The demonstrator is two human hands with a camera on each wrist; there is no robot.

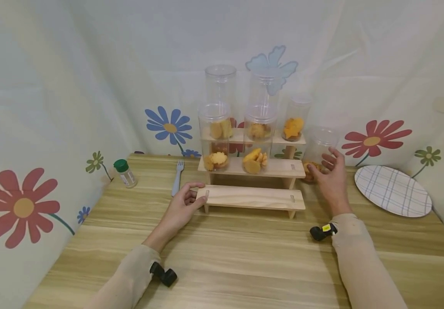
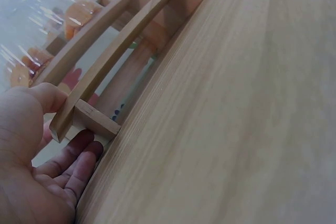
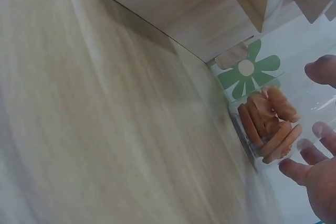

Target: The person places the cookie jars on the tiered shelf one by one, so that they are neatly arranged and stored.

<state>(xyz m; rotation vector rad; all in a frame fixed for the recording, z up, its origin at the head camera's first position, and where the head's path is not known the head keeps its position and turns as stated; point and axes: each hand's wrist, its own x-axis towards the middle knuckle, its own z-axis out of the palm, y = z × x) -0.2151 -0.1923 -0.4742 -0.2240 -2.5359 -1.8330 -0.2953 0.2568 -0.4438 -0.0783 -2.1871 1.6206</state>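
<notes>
A three-tier wooden shelf (image 1: 250, 195) stands on the table. My left hand (image 1: 185, 204) grips the left end of its lowest tier, the thumb at the board and the other fingers bent near the leg (image 2: 97, 119). Beyond the shelf's right side is a clear jar (image 1: 322, 139) with cookies (image 3: 268, 124) in its bottom. My right hand (image 1: 331, 174) curves round this jar, thumb on one side and fingers on the other; how firmly they press cannot be told. Clear jars holding cookies stand on the middle tier (image 1: 237, 165) and on the top tier (image 1: 239, 136).
Left of the shelf, a pale blue fork (image 1: 177, 178) lies on the table, with a green-capped shaker (image 1: 126, 174) farther left. A checked plate (image 1: 393, 191) is at the right. A flowered cloth (image 1: 90, 86) hangs behind the table (image 1: 245, 262).
</notes>
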